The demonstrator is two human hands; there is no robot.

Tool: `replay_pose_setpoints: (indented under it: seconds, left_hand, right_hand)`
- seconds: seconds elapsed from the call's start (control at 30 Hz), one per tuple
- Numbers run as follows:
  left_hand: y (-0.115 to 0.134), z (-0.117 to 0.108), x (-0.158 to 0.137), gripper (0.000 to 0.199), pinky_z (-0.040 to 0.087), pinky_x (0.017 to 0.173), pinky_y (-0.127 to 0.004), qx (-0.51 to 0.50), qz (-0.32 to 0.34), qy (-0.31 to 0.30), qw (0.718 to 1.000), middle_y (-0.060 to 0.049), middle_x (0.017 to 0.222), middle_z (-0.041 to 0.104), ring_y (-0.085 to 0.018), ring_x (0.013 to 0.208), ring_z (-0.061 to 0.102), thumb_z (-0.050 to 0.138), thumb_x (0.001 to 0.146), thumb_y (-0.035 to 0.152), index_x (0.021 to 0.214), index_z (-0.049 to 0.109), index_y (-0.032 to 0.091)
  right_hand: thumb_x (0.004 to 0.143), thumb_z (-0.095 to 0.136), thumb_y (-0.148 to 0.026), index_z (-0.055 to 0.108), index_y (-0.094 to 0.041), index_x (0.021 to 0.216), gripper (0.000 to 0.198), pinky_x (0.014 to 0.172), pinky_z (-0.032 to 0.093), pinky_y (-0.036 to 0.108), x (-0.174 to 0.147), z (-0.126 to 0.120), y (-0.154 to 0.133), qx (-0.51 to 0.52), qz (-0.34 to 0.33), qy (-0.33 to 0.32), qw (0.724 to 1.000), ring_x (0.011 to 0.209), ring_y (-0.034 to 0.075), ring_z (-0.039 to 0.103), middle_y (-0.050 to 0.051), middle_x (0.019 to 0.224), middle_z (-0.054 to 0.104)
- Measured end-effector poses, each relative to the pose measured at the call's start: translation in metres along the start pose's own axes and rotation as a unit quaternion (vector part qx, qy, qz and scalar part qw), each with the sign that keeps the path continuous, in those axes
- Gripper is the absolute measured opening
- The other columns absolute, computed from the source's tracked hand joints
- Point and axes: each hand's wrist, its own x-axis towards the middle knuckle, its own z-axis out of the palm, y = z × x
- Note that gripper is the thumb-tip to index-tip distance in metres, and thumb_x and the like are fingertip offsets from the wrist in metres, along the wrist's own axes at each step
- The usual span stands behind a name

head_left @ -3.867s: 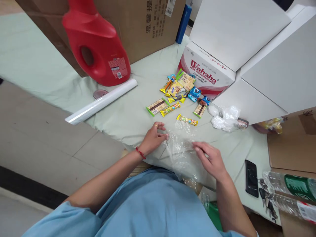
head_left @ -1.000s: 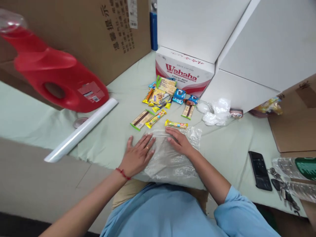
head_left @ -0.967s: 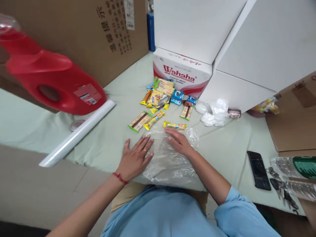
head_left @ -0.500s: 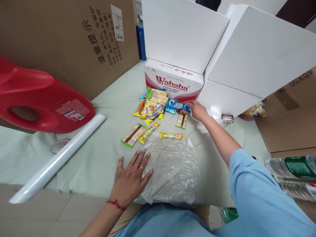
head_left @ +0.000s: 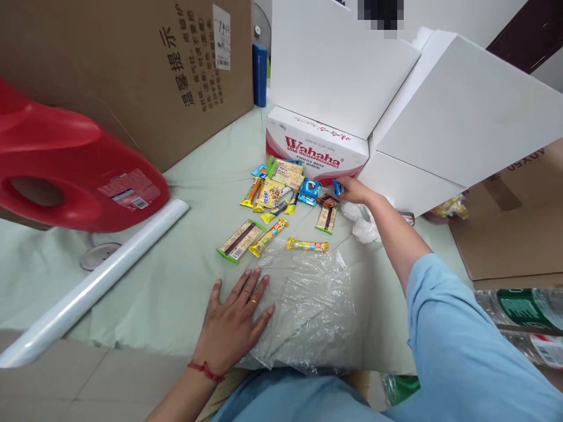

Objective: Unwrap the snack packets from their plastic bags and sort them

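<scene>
While the nine-o'clock edge of some clear plastic (head_left: 308, 310) is overlapped by the left hand (head_left: 233, 325), laid palm down with fingers spread, a blue packet (head_left: 337, 187) is pinched by the closed fingers of the right hand (head_left: 355, 192), just past twelve o'clock from the plastic. At twelve, a yellow snack bar (head_left: 307, 245) is seen near the far edge; more snacks (head_left: 269, 192) are heaped toward half past eleven, and a red jug (head_left: 74, 161) is seen at ten.

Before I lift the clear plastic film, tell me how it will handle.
The clear plastic film should be floppy, judging by the wrinkles all over it. It is probably light and thin, as the green cloth shows through. It may drag under the left hand, whose fingers overlap its edge.
</scene>
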Motion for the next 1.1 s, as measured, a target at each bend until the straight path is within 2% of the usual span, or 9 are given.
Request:
replay_pose_setpoints:
  seconds: [0.17,0.33,0.43,0.53,0.67,0.73,0.83,0.93,1.1]
  left_hand:
    - [0.000,0.001,0.001,0.061,0.010,0.122,-0.070,-0.008,-0.002,0.007,1.000,-0.010,0.163,0.038,-0.034,0.147,0.042,0.045,0.100,0.046,0.158,0.038,0.029]
    - [-0.001,0.003,0.000,0.060,0.010,0.123,-0.068,-0.007,-0.005,0.008,1.000,-0.009,0.162,0.040,-0.033,0.146,0.043,0.045,0.100,0.048,0.157,0.039,0.029]
    - [0.000,0.002,0.001,0.059,0.008,0.123,-0.068,-0.006,-0.012,0.004,1.000,-0.009,0.163,0.039,-0.032,0.147,0.043,0.044,0.101,0.048,0.156,0.040,0.028]
    - [0.005,-0.002,0.002,0.058,0.007,0.124,-0.067,-0.018,-0.027,-0.011,0.999,-0.009,0.162,0.040,-0.031,0.147,0.042,0.044,0.101,0.048,0.155,0.042,0.028]
    - [0.008,-0.006,0.003,0.058,0.005,0.125,-0.066,-0.051,-0.043,-0.029,0.997,-0.007,0.164,0.038,-0.030,0.150,0.038,0.042,0.101,0.051,0.155,0.041,0.030]
    - [0.007,-0.005,0.003,0.058,0.003,0.125,-0.065,-0.063,-0.047,-0.031,0.996,-0.006,0.164,0.037,-0.029,0.151,0.037,0.042,0.101,0.052,0.155,0.041,0.030]
    - [0.006,-0.004,0.001,0.058,0.000,0.125,-0.065,-0.069,-0.049,-0.028,0.996,-0.006,0.164,0.036,-0.028,0.151,0.036,0.041,0.102,0.052,0.155,0.041,0.029]
    - [0.007,-0.003,0.000,0.060,-0.002,0.125,-0.065,-0.066,-0.049,-0.021,0.996,-0.007,0.165,0.035,-0.027,0.152,0.034,0.040,0.102,0.052,0.156,0.040,0.028]
    - [0.009,-0.003,-0.001,0.060,-0.002,0.126,-0.065,-0.064,-0.046,-0.017,0.997,-0.007,0.165,0.035,-0.027,0.153,0.033,0.041,0.102,0.051,0.156,0.039,0.026]
  right_hand:
    - [0.084,0.070,-0.021,0.064,-0.022,0.132,0.049,0.093,0.046,0.028,0.011,0.006,-0.024,-0.022,-0.081,-0.100,0.991,0.115,0.025,0.061,0.008,0.137,0.064]
    - [0.073,0.080,-0.018,0.068,-0.020,0.124,0.052,0.087,0.048,0.030,0.022,0.007,-0.039,-0.098,-0.030,-0.147,0.984,0.103,0.028,0.066,0.011,0.123,0.070]
    - [0.069,0.082,-0.018,0.068,-0.016,0.120,0.054,0.083,0.049,0.030,0.019,0.005,-0.038,-0.119,-0.008,-0.129,0.984,0.098,0.028,0.066,0.013,0.117,0.070]
    - [0.075,0.078,-0.026,0.064,-0.015,0.122,0.050,0.080,0.048,0.030,0.003,0.000,-0.038,-0.119,-0.005,-0.104,0.987,0.097,0.027,0.065,0.014,0.118,0.068]
    - [0.081,0.070,-0.043,0.063,-0.014,0.114,0.044,0.077,0.046,0.033,-0.036,-0.015,-0.056,-0.058,0.030,0.062,0.996,0.093,0.025,0.061,0.013,0.109,0.067]
    - [0.080,0.070,-0.049,0.061,-0.015,0.116,0.051,0.075,0.046,0.033,-0.065,-0.025,-0.078,0.007,0.025,0.082,0.996,0.088,0.023,0.061,0.010,0.103,0.068]
    - [0.079,0.070,-0.048,0.060,-0.020,0.111,0.043,0.073,0.048,0.031,-0.115,-0.029,-0.129,0.125,-0.045,-0.047,0.990,0.082,0.021,0.062,0.003,0.096,0.069]
    - [0.082,0.066,-0.039,0.062,-0.022,0.104,0.028,0.070,0.047,0.027,-0.150,-0.007,-0.183,0.105,-0.097,-0.190,0.971,0.079,0.019,0.064,0.002,0.093,0.071]
    - [0.084,0.068,-0.041,0.060,-0.019,0.119,0.043,0.073,0.046,0.031,-0.162,0.044,-0.236,-0.067,-0.045,-0.202,0.976,0.098,0.029,0.068,0.012,0.115,0.069]
